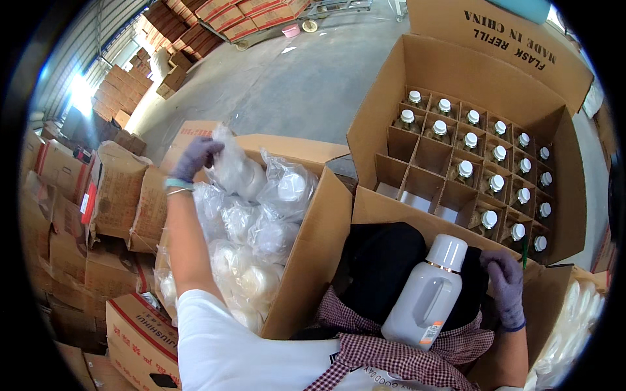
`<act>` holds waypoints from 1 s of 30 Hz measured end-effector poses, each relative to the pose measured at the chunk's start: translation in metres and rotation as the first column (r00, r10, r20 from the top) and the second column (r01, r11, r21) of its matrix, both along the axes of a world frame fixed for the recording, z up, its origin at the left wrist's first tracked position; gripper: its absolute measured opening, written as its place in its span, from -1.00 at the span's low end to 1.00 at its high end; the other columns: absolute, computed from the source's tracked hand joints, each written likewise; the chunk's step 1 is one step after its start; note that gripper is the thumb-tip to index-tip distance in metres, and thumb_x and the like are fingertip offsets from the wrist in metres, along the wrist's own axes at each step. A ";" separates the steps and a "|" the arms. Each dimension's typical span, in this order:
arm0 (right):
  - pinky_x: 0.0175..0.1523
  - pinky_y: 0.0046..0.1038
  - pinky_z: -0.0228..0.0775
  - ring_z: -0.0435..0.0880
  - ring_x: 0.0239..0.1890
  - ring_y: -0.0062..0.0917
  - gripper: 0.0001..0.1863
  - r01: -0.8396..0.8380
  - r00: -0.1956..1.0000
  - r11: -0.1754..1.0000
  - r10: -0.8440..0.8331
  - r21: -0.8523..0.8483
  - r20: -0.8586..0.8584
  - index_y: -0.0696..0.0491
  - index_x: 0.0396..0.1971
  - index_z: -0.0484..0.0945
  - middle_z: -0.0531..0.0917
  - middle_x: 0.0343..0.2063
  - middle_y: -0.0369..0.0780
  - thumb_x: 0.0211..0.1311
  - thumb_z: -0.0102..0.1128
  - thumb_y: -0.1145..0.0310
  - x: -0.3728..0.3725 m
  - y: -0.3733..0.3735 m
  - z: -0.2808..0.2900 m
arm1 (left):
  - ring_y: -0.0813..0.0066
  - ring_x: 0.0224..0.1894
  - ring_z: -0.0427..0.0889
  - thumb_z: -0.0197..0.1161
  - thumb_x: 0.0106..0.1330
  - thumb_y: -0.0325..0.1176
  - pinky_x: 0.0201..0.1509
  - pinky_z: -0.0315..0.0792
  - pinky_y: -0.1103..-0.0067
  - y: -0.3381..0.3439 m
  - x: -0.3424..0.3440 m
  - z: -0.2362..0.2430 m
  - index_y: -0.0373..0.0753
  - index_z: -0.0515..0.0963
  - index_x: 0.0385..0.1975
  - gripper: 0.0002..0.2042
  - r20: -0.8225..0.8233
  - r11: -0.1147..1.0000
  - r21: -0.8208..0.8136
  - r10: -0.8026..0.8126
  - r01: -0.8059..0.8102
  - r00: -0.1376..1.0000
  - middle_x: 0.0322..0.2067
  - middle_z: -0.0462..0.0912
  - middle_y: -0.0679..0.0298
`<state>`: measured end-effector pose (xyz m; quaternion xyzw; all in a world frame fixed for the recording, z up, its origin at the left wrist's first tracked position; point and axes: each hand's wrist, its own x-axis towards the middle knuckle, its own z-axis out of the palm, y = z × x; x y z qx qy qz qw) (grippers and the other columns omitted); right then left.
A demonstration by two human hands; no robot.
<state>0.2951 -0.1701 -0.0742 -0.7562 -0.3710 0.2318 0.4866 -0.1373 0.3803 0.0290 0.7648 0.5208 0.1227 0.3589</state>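
My left hand [197, 158], in a purple-grey glove, is closed on the top of a clear plastic bag [238, 166] with a rounded white item inside. It lifts this bag at the far edge of an open carton [306, 254] full of similar bagged white items [261, 228]. A grey vacuum flask [424, 300] with a side handle and white cap leans upright in my lap, between my knees. To the right of the flask, my gloved right hand [505, 287] is loosely curled, fingers somewhat apart, with nothing seen in it.
Ahead on the right stands an open carton [469, 238] with cardboard dividers; many cells hold white-capped bottles [464, 171], several hold none. More bagged items [574, 326] sit in a box at the lower right. Stacked cartons [72, 228] line the left; a loaded trolley [254, 23] stands far back.
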 end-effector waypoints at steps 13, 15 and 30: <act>0.43 0.07 0.01 0.19 0.39 -0.02 -0.18 -0.280 0.573 0.805 -0.297 0.523 0.764 -0.10 0.29 0.34 0.24 0.32 -0.03 -0.10 0.43 0.35 -0.019 0.176 0.032 | 0.24 0.16 0.58 0.04 0.44 -0.06 0.29 0.39 0.21 -0.193 0.294 0.091 -0.22 0.51 0.14 -0.57 0.981 0.383 0.102 0.114 0.918 -0.157 0.08 0.63 0.14; 0.32 -0.05 0.21 0.41 0.21 -0.09 -0.28 -0.142 0.700 0.784 -0.353 0.605 0.621 -0.06 0.23 0.39 0.44 0.15 -0.04 -0.04 0.39 0.41 0.003 0.183 0.034 | 0.23 0.18 0.55 0.01 0.46 -0.05 0.29 0.38 0.23 -0.186 0.326 0.078 -0.23 0.49 0.15 -0.56 0.981 0.380 0.033 0.165 0.924 -0.103 0.12 0.60 0.15; 0.19 -0.45 0.37 0.58 0.01 -0.55 -0.33 -0.023 0.857 0.822 0.310 0.569 -0.413 0.15 0.11 0.50 0.63 -0.06 -0.24 0.15 0.43 0.00 0.035 0.177 -0.014 | 0.13 -0.03 0.56 0.52 0.04 -0.32 0.12 0.43 0.29 -0.261 0.309 -0.127 -0.23 0.46 0.18 -0.36 0.573 0.917 0.337 -0.382 0.216 0.725 -0.11 0.59 0.06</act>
